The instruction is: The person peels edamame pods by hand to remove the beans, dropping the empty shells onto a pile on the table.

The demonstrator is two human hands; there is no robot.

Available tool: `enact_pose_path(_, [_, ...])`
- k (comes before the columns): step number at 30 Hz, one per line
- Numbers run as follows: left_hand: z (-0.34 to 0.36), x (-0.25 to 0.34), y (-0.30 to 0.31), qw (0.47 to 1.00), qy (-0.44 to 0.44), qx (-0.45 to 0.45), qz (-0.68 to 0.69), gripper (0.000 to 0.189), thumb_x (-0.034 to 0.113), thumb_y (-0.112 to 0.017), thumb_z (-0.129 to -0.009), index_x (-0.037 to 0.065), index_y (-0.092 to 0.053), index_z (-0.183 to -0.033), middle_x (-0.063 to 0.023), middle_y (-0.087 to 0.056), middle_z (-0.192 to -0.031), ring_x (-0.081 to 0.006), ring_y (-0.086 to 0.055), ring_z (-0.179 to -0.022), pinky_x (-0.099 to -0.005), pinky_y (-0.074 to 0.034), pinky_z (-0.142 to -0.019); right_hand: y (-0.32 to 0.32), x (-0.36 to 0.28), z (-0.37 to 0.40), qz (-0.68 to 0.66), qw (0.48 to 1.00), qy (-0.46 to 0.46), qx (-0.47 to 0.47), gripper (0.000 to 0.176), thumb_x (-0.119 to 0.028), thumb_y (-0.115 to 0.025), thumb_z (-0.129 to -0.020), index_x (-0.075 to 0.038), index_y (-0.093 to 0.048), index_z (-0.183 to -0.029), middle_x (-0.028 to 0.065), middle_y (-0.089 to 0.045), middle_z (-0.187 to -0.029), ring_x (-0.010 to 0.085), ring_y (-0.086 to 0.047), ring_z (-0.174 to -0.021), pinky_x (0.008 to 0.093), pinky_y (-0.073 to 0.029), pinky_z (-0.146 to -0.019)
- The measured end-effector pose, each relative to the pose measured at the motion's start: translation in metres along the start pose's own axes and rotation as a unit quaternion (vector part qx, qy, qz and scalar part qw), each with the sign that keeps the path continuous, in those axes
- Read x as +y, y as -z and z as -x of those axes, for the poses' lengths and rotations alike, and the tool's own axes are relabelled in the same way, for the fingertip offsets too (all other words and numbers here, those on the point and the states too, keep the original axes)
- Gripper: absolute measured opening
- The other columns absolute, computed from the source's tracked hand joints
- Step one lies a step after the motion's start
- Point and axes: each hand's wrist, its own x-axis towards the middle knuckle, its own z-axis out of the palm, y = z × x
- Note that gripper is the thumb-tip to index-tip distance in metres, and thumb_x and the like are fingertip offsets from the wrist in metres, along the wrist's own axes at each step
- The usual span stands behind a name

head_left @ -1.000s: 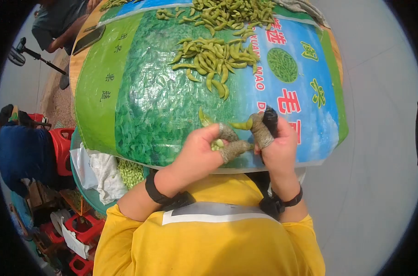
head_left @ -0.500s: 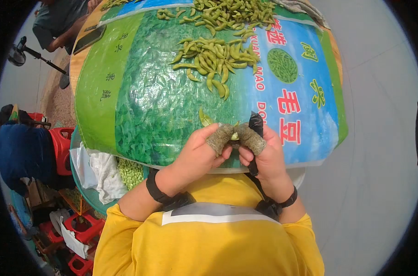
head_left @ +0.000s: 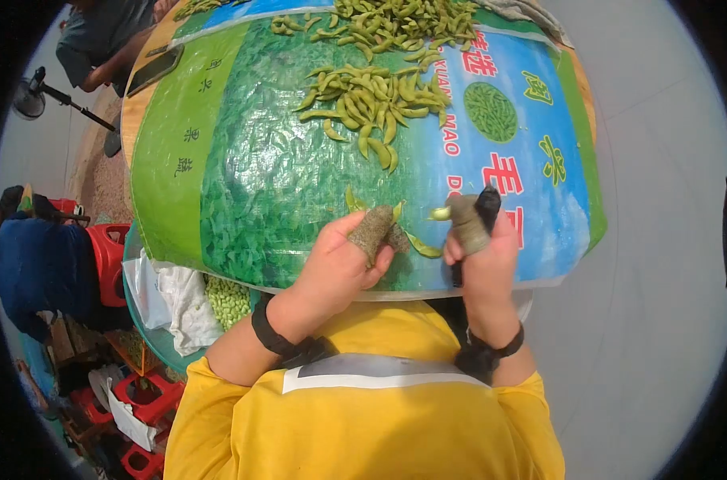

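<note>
My left hand (head_left: 331, 252) is closed on a green soybean pod (head_left: 422, 245), whose split end sticks out to the right of the fingers. Worn grey-brown fabric covers the thumb. Another piece of pod (head_left: 354, 200) shows just beyond that hand. To the right, apart from it, my right hand (head_left: 490, 260) is closed around a slim black-wrapped tool (head_left: 486, 206), its lower end poking out below the fingers. A pale green soybean (head_left: 440, 214) sits at the tip of this hand's covered thumb. Both hands are over the near edge of the printed sack (head_left: 275, 184).
Soybean pods (head_left: 371, 100) lie in a pile ahead, with a bigger heap (head_left: 411, 24) behind. A phone (head_left: 155, 70) rests at the table's left edge. Below left, a teal basin (head_left: 159, 340) holds shelled beans (head_left: 227, 300) and a white cloth (head_left: 189, 308). Another person (head_left: 107, 44) sits far left.
My hands have moved apart, the right one going right with the black tool. A bean now shows at the right thumb, and a split pod hangs from my left hand.
</note>
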Motion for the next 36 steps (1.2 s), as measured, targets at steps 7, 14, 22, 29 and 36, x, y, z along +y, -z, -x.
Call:
enact_pose_path(7, [0.002, -0.004, -0.004, 0.999, -0.017, -0.034, 0.01, 0.016, 0.019, -0.045, -0.094, 0.007, -0.056, -0.095, 0.0028, -0.052, -0.071, -0.0027, -0.041, -0.057, -0.0169, -0.031, -0.048, -0.014, 0.015, 0.01, 0.355, 0.855, 0.378, -0.022, 0.024, -0.01, -0.074, -0.071, -0.004, -0.063, -0.091, 0.0104, -0.056, -0.073, 0.0228, -0.058, -0.061, 0.0292, -0.046, -0.054])
enact_pose_path(14, [-0.001, -0.011, 0.006, 0.997, -0.017, -0.069, 0.021, 0.015, 0.021, -0.047, -0.094, 0.008, -0.055, -0.097, 0.0029, -0.051, -0.069, -0.0026, -0.042, -0.056, -0.0166, -0.032, -0.048, -0.012, 0.007, 0.01, -0.063, 0.984, -0.089, -0.14, 0.014, -0.015, -0.062, -0.088, -0.002, -0.059, -0.095, -0.0019, -0.051, -0.064, 0.0066, -0.047, -0.052, 0.0224, -0.037, -0.046])
enact_pose_path(22, [0.0, 0.004, 0.01, 0.994, 0.002, -0.111, 0.012, 0.017, 0.024, -0.05, -0.094, 0.009, -0.058, -0.093, 0.0037, -0.05, -0.066, -0.0027, -0.042, -0.056, -0.0166, -0.03, -0.048, 0.013, -0.002, -0.007, -0.331, 0.895, -0.258, -0.152, 0.019, -0.019, -0.062, -0.087, -0.004, -0.058, -0.097, -0.0032, -0.048, -0.065, 0.005, -0.041, -0.051, 0.0213, -0.034, -0.045])
enact_pose_path(29, [0.001, 0.003, 0.004, 0.992, 0.017, -0.118, -0.05, 0.014, 0.019, -0.057, -0.091, 0.006, -0.06, -0.091, 0.0026, -0.054, -0.071, -0.0043, -0.049, -0.061, -0.0192, -0.039, -0.054, 0.01, -0.039, -0.006, 0.14, 0.954, -0.203, -0.172, 0.02, -0.018, -0.068, -0.082, -0.004, -0.063, -0.097, -0.0051, -0.057, -0.072, 0.0022, -0.048, -0.061, 0.0188, -0.037, -0.053])
enact_pose_path(36, [0.007, 0.006, 0.005, 0.986, 0.037, -0.146, -0.074, 0.011, 0.01, -0.058, -0.087, 0.002, -0.061, -0.094, -0.0006, -0.058, -0.076, -0.0075, -0.055, -0.067, -0.0225, -0.046, -0.061, 0.006, -0.025, -0.017, 0.024, 0.976, -0.142, -0.166, 0.016, -0.019, -0.068, -0.083, -0.005, -0.063, -0.09, -0.0038, -0.052, -0.063, 0.004, -0.041, -0.046, 0.0206, -0.031, -0.042])
